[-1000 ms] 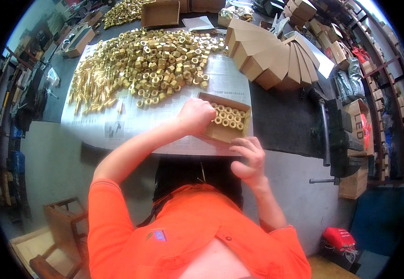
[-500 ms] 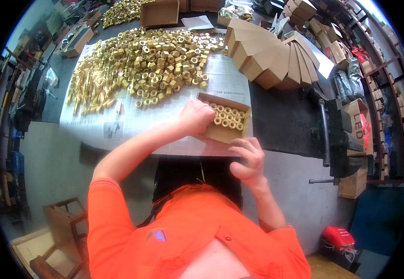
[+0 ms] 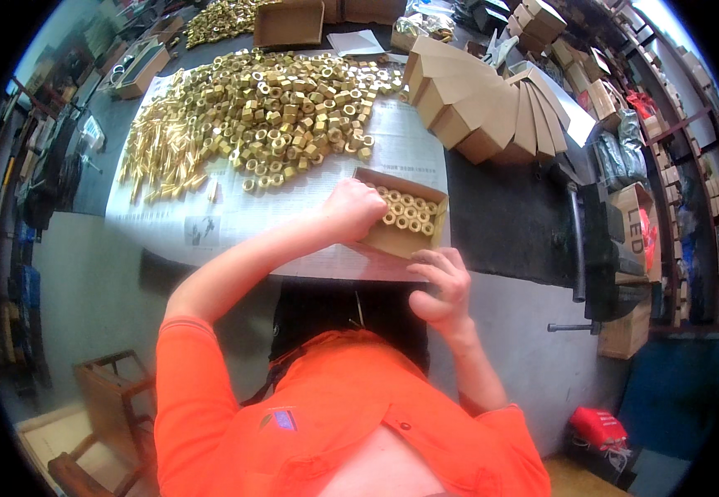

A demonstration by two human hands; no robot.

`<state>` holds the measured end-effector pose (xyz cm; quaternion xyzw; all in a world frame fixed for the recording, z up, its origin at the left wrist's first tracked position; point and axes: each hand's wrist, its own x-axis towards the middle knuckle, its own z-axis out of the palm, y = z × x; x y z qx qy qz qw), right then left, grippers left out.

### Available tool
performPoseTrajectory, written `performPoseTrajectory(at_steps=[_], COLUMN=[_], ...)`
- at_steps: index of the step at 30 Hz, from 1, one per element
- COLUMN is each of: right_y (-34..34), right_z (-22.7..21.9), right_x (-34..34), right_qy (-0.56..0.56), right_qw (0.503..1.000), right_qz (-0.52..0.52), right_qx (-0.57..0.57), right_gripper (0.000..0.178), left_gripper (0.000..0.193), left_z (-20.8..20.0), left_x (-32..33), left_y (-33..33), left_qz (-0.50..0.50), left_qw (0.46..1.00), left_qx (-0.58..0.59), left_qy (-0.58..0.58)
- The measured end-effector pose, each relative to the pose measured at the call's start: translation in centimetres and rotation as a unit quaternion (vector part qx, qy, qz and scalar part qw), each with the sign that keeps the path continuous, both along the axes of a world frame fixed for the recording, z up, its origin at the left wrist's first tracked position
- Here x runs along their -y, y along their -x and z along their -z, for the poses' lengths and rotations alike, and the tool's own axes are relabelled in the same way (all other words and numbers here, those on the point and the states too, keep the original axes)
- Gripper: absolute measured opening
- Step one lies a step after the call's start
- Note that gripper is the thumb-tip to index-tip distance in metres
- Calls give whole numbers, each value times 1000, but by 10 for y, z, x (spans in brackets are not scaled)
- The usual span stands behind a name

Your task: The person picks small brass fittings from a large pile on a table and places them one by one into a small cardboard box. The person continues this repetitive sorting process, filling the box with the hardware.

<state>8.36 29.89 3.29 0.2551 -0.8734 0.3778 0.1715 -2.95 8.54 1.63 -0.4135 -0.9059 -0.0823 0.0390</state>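
Observation:
A small open cardboard box [image 3: 396, 241] sits near the front edge of the newspaper-covered table, holding rows of brass nuts [image 3: 407, 209] standing on end. My left hand [image 3: 354, 209] is closed at the left side of this box, fingertips hidden over the wall and inside; what they grip I cannot make out. By the near right corner is my right hand [image 3: 444, 288], its fingers loosely bent and thumb apart, with nothing visible in it. A large heap of brass hex nuts [image 3: 293, 103] spreads behind the box. Thin brass pins or tubes [image 3: 165, 157] lie on the heap's left.
Folded cardboard boxes [image 3: 479, 108] fan out at the back right. Beyond the table's right side stands a dark vise [image 3: 603, 248] with a long handle. At the back are an open brown box [image 3: 289, 25] and another brass pile [image 3: 218, 23]. A wooden stool [image 3: 115, 398] stands lower left.
My view has shifted very slightly. Both hands stay about where they were at the box, and the rows of nuts look the same.

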Motion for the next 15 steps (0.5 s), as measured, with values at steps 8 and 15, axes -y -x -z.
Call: performPoseTrajectory(at_steps=[8, 15], right_y=[0, -1], right_z=[2, -1], right_x=[-1, 1], right_qy=[-1, 1], right_qw=[1000, 1000], right_qz=[1, -1], right_qx=[-3, 0], right_gripper=[29, 28], left_gripper=[12, 20], left_z=[-28, -18], left_x=[7, 28], left_y=[5, 81], left_qz=[-51, -177], left_qw=[993, 980], left_qx=[44, 56], left_qy=[-98, -72])
